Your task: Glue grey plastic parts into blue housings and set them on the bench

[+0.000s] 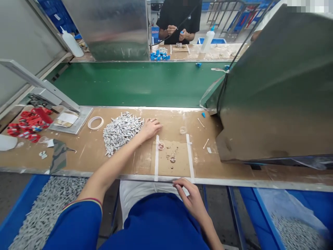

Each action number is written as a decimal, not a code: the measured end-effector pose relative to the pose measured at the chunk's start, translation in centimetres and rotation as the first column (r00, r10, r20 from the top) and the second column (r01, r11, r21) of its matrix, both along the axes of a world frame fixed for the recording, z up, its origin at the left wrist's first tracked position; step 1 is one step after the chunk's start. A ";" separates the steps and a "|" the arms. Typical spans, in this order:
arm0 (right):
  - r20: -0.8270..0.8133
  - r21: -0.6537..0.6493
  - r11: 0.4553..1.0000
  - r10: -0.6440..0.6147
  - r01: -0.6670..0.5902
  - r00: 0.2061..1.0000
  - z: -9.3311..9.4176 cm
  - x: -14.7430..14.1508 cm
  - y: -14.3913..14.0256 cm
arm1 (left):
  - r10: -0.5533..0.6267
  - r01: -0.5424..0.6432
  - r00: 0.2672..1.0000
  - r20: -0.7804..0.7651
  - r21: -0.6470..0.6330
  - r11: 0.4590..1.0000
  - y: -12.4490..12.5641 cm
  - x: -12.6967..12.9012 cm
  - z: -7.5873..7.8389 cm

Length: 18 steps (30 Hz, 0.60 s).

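Grey-white parts (121,131); red pieces (33,121); green belt (132,83); camouflage-patterned scrap (58,156); blue shirt (156,224).

On the table (140,163), the parts heap (122,131) is lying at ten o'clock from the mat (182,167), a ring (95,128) is resting beyond it, and the belt (130,85) is stretching at twelve.

Even, rather cool light is filling the scene, seemingly from above, and the cardboard-covered bench (170,121) is looking fairly bright. A soft pale glare is lying on the green conveyor belt (142,92), while the steel panel (117,24) is giving back smeared reflections. Below the bench, the floor (217,208) is sinking into shadow. In the pile of grey plastic pieces (121,132), single shapes are merging slightly. Wide-angle distortion is stretching the edges, and pixel blocks are covering the top right corner.
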State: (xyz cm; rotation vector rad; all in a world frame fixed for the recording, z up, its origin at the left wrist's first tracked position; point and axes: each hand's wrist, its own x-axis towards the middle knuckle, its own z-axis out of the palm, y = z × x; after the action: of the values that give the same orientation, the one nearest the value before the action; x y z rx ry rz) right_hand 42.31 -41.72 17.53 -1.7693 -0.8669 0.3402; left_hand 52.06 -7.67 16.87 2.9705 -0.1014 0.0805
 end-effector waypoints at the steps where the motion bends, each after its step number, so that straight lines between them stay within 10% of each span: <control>1: -0.001 -0.003 0.999 -0.049 0.049 0.999 -0.3 0.5 -1.1 | -0.011 0.011 1.000 -0.020 0.011 1.000 -0.1 0.8 -0.3; 9: -0.020 -0.136 0.867 -0.487 0.480 0.873 -4.1 4.4 -8.0 | 0.024 -0.009 0.993 -0.113 0.127 0.992 2.4 -5.6 -0.6; 18: 0.020 -0.164 0.820 -0.553 0.549 0.833 -6.0 7.6 -4.9 | 0.245 -0.248 0.969 0.042 0.104 0.963 0.3 -10.9 1.8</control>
State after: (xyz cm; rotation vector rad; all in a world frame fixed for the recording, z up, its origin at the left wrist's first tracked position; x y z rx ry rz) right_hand 49.91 -46.64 11.55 -2.0728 -0.2739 0.0508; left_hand 41.13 -7.35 18.65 3.0755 0.2711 0.1538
